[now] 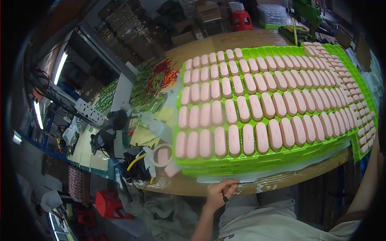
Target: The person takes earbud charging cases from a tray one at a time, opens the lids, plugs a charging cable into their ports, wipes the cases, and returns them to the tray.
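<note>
Green trays [241,164] stand beside a tape roll [152,156], near the left hand [221,193].

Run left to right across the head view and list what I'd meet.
Lit tube lamp, white power strip, tape roll, left hand, green machine at the back, right arm.

Dim workshop. Stacked cardboard boxes [124,24] top left, red plastic stool [242,20] top center, another [109,205] lower left. Lit tube lights [60,68] along left. Wooden worktop [225,39], brown surface.
</note>
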